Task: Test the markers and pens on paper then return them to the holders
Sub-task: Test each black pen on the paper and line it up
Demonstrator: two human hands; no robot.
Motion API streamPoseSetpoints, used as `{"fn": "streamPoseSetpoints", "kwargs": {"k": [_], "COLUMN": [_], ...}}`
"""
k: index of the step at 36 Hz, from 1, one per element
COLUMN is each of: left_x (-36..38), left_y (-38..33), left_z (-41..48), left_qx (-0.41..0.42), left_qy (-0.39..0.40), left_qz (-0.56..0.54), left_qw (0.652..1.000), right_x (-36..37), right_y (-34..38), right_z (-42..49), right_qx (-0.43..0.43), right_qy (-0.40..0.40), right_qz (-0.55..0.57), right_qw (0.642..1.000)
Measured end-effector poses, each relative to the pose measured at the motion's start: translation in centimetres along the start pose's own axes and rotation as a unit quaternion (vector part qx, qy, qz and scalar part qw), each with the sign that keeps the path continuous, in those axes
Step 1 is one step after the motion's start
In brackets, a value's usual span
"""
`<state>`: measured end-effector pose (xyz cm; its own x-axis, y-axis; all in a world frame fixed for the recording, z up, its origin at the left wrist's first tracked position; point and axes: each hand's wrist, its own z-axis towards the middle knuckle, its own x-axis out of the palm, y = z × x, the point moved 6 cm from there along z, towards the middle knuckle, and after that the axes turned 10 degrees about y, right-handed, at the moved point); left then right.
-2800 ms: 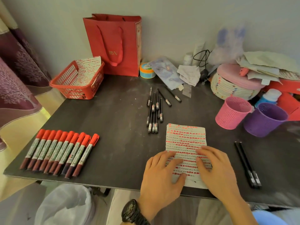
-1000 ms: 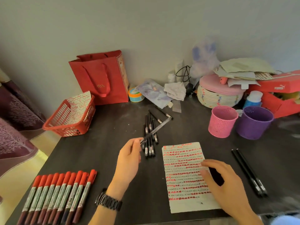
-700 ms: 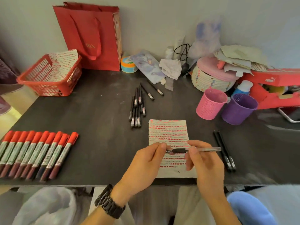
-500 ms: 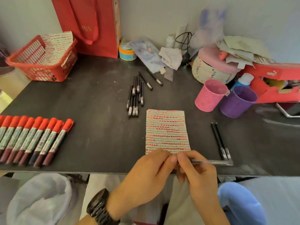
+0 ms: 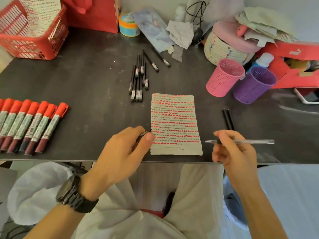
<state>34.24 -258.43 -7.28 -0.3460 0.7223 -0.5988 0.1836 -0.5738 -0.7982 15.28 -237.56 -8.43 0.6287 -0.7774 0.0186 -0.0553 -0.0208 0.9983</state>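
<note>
A sheet of paper [image 5: 174,123] covered in rows of red and dark marks lies near the table's front edge. My right hand [image 5: 233,152] grips an uncapped clear pen [image 5: 250,141], tip pointing left just off the paper's right side. My left hand [image 5: 124,152] pinches the pen's black cap [image 5: 144,133] at the paper's left edge. Several black pens [image 5: 139,78] lie behind the paper. Two black pens [image 5: 227,119] rest right of it. A row of red-capped markers [image 5: 29,125] lies at the left. The pink holder [image 5: 224,77] and purple holder [image 5: 253,85] stand at the right.
A red mesh basket [image 5: 34,42] with marked paper sits back left, beside a red gift bag [image 5: 96,14]. A tape roll [image 5: 128,26], cloths, a round pink-lidded box [image 5: 229,44] and red boxes [image 5: 293,54] crowd the back right. A phone edge [image 5: 309,96] lies far right.
My hands, joined on the capped pen, have pulled apart: the left now has the cap, the right the bare pen. Earlier the left hand took this pen from the pile.
</note>
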Motion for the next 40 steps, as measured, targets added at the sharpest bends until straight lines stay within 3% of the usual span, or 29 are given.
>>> {"fn": "streamPoseSetpoints", "kwargs": {"k": [5, 12, 40], "left_x": [3.3, 6.6, 6.4], "left_y": [-1.1, 0.7, 1.2], "left_z": [3.3, 4.8, 4.8], "left_qx": [0.000, 0.016, -0.029], "left_qy": [0.008, 0.017, -0.003], "left_qz": [0.076, 0.165, 0.139], "left_qw": [0.997, 0.986, 0.990], "right_x": [2.6, 4.1, 4.5], "right_y": [0.4, -0.4, -2.3], "right_z": [1.7, 3.8, 3.4], "right_qx": [0.010, -0.016, -0.077], "right_qy": [0.040, 0.020, -0.013], "right_qz": [0.009, -0.106, -0.257], "right_qw": [0.999, 0.994, 0.963]}}
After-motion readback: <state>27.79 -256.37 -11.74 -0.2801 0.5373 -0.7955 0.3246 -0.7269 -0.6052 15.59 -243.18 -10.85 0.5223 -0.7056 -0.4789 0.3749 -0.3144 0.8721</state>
